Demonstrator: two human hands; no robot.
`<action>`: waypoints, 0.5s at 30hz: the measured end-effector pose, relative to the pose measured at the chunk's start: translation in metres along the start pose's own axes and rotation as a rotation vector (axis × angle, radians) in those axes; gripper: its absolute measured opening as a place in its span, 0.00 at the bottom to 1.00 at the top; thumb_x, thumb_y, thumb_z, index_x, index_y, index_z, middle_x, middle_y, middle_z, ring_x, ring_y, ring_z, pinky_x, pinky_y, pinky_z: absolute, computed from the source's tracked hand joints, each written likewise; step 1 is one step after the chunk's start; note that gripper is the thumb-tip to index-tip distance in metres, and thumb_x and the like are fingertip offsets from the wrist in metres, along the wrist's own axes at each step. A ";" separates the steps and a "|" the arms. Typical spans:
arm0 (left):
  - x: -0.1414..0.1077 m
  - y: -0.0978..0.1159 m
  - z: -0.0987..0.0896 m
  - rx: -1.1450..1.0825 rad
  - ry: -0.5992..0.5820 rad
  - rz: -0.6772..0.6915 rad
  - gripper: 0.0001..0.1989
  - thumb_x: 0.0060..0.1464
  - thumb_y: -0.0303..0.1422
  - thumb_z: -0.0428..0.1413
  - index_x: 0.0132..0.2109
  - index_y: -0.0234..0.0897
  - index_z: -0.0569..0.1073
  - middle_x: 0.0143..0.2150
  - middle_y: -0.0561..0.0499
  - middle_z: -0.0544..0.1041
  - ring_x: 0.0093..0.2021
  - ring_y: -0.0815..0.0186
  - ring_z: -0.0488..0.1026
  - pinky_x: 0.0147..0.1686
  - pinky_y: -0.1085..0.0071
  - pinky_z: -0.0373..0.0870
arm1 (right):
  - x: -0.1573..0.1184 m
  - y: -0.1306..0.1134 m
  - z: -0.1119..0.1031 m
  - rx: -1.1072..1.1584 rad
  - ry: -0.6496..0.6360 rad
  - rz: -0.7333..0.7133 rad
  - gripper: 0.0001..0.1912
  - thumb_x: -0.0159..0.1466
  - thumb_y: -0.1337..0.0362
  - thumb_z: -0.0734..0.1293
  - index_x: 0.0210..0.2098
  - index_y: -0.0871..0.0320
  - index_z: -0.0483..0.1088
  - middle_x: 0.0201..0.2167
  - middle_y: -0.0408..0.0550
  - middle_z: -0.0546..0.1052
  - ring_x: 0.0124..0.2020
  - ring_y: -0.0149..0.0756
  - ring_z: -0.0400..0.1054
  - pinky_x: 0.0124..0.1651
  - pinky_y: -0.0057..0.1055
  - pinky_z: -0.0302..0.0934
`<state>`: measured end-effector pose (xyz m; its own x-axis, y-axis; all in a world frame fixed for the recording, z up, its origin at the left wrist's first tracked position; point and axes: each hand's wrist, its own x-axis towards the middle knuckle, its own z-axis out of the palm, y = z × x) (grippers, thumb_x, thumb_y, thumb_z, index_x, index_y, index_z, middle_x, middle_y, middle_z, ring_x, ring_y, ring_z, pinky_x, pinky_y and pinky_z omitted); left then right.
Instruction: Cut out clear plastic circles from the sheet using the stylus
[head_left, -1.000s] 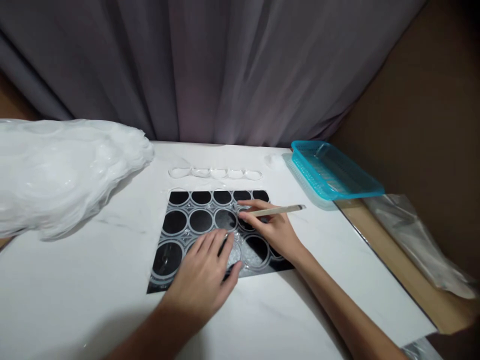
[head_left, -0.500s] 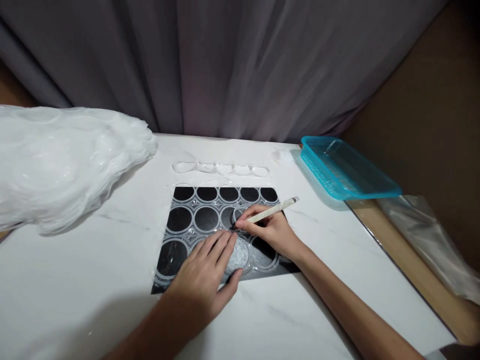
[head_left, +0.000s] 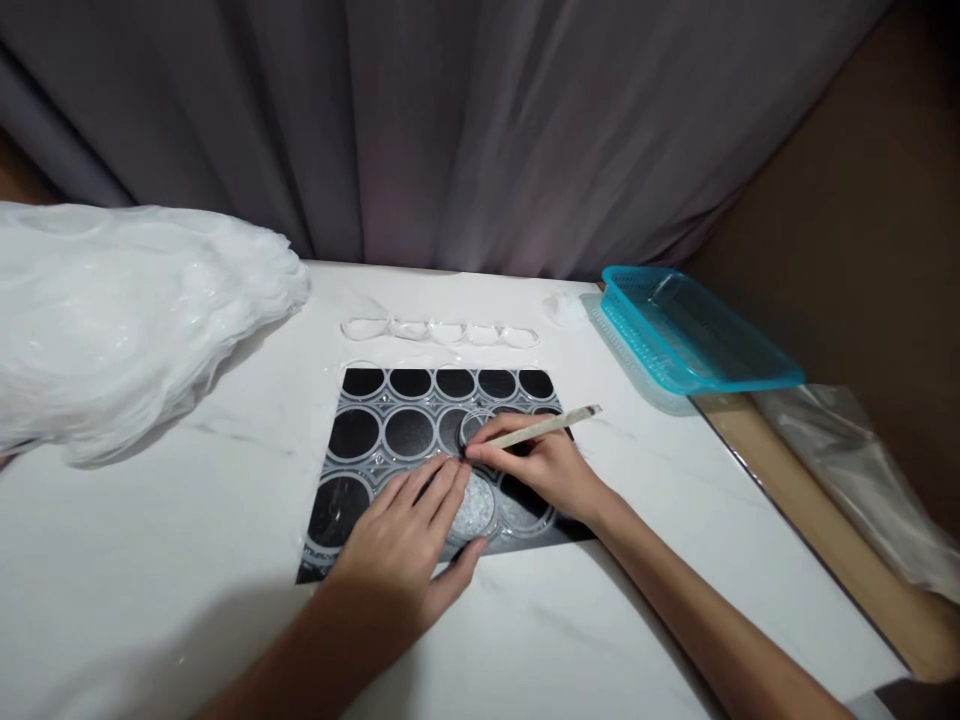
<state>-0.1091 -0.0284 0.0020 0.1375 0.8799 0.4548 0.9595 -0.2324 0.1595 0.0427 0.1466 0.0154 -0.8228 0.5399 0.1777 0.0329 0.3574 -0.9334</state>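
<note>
Nearest to the camera, the left hand [head_left: 409, 545] lies flat and spread, palm down, pressing on the black mat [head_left: 352, 475] printed with rows of rings; its fingertips touch the edge of a small clear dish of pale beads [head_left: 474, 508] that sits on the mat. The hand grips nothing, it only holds things steady.

Just past it, at about one o'clock from the left hand, the right hand [head_left: 544, 465] is closed in a writing grip around a slim pale stick tool [head_left: 547, 426]. The tool's tip points down to nine o'clock and meets the mat right at the top edge of the bead dish, beside a small clear ring [head_left: 475, 427]; whether the tip carries a bead is too small to tell.

As for progress: the dish looks well stocked with beads, and the dark circles that show on the mat, across the far row and at the left, appear bare, so by my reading most of the work lies ahead.

Farther out at twelve o'clock, a row of clear shallow cups [head_left: 440, 331] lies on the white tabletop [head_left: 187, 560], apart from the mat. At two o'clock a turquoise basket [head_left: 694, 335] sits at the tabletop's far right edge. At ten o'clock a big white plastic bundle [head_left: 127, 315] rests, with a grey curtain [head_left: 480, 130] hanging behind everything.
</note>
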 end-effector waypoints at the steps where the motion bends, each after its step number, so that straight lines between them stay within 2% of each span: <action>1: 0.000 0.000 0.000 -0.002 0.004 0.002 0.25 0.69 0.37 0.53 0.65 0.23 0.71 0.61 0.36 0.77 0.60 0.47 0.74 0.56 0.51 0.74 | -0.001 -0.001 0.000 -0.035 -0.011 -0.029 0.06 0.70 0.60 0.74 0.42 0.56 0.81 0.39 0.46 0.81 0.41 0.37 0.76 0.46 0.34 0.69; 4: -0.001 0.001 0.001 -0.020 0.019 -0.010 0.24 0.68 0.37 0.54 0.63 0.23 0.72 0.60 0.37 0.78 0.60 0.48 0.73 0.56 0.51 0.73 | -0.004 -0.003 -0.001 -0.183 -0.064 -0.182 0.06 0.74 0.63 0.70 0.45 0.57 0.79 0.41 0.47 0.81 0.42 0.37 0.75 0.46 0.35 0.70; 9: -0.001 0.004 0.003 -0.035 0.047 -0.028 0.21 0.67 0.36 0.54 0.59 0.23 0.75 0.57 0.37 0.80 0.57 0.49 0.75 0.57 0.51 0.71 | -0.011 -0.006 0.001 -0.650 -0.170 -0.470 0.14 0.79 0.68 0.61 0.60 0.64 0.72 0.49 0.56 0.80 0.45 0.42 0.73 0.47 0.42 0.71; 12: 0.001 0.005 0.003 -0.037 0.053 -0.028 0.21 0.67 0.35 0.54 0.58 0.22 0.76 0.55 0.38 0.80 0.56 0.50 0.75 0.58 0.53 0.69 | -0.012 -0.007 0.003 -0.804 -0.171 -0.542 0.16 0.79 0.69 0.58 0.62 0.69 0.69 0.51 0.61 0.79 0.48 0.45 0.74 0.49 0.44 0.71; 15: 0.002 0.006 0.002 -0.032 0.040 -0.035 0.22 0.67 0.35 0.53 0.61 0.23 0.75 0.56 0.39 0.80 0.56 0.51 0.75 0.58 0.53 0.67 | -0.010 -0.005 0.004 -0.856 -0.161 -0.543 0.17 0.79 0.70 0.59 0.62 0.70 0.69 0.54 0.63 0.78 0.49 0.47 0.74 0.49 0.45 0.72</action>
<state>-0.1021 -0.0270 0.0019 0.0929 0.8705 0.4834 0.9551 -0.2151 0.2037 0.0489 0.1360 0.0172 -0.9116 0.0568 0.4072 -0.0250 0.9809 -0.1927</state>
